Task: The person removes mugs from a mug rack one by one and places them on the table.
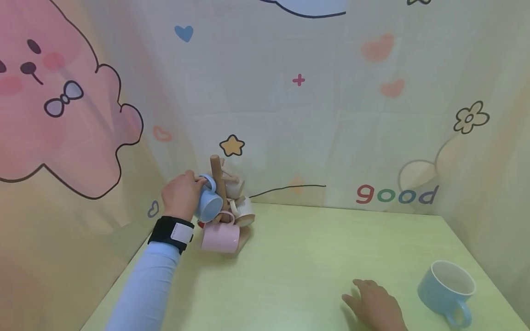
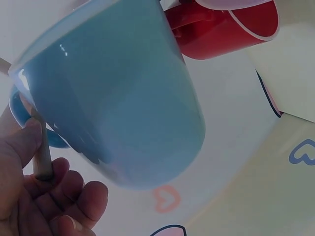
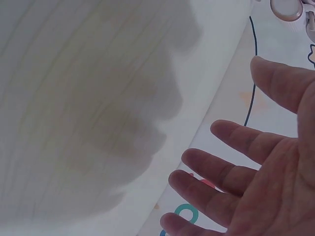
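Observation:
A wooden mug tree (image 1: 216, 168) stands at the back left of the table, with several mugs on it. In the left wrist view, the thumb and fingers of my left hand (image 1: 180, 195) pinch a wooden peg (image 2: 43, 155) of the tree. A light blue mug (image 1: 209, 205) hangs there, its handle around the peg and its body tilted. Below it hangs a pink mug (image 1: 220, 238); a red mug (image 2: 214, 37) is partly hidden behind. My right hand (image 1: 374, 305) hovers over the table with its fingers spread, holding nothing.
Another light blue mug (image 1: 439, 289) stands upright at the table's right, handle toward me. White mugs, one of them nearer (image 1: 245, 212), hang on the tree's right side. A printed curtain (image 1: 269, 115) closes off the back and sides of the table (image 1: 298, 257).

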Motion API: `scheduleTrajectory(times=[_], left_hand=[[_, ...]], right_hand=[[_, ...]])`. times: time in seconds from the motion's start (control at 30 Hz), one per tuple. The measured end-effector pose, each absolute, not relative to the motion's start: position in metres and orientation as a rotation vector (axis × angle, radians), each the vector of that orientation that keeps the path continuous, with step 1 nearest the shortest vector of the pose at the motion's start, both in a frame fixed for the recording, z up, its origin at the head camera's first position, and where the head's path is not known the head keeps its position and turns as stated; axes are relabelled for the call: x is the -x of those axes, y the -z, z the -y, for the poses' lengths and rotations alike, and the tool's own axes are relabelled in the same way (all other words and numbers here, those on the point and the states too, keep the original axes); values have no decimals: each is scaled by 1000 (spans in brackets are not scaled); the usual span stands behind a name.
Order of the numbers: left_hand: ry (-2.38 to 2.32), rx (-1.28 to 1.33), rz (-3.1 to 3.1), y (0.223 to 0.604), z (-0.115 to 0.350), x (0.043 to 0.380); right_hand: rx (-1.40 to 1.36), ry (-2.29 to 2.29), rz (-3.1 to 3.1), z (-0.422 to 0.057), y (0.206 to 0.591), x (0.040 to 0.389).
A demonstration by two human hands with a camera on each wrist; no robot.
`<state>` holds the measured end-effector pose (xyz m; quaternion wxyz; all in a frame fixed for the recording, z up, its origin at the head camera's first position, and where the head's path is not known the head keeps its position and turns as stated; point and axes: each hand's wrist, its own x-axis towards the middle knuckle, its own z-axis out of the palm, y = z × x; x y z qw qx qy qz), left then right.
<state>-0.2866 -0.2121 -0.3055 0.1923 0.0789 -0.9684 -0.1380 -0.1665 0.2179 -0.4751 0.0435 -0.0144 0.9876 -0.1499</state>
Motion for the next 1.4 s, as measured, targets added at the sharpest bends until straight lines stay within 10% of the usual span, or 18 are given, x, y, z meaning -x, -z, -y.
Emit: scheduleTrajectory(times=[1.4], left_hand=[[669,-254,2620,321,236,275]], right_hand=[[50,502,-3040,-219,472,161]])
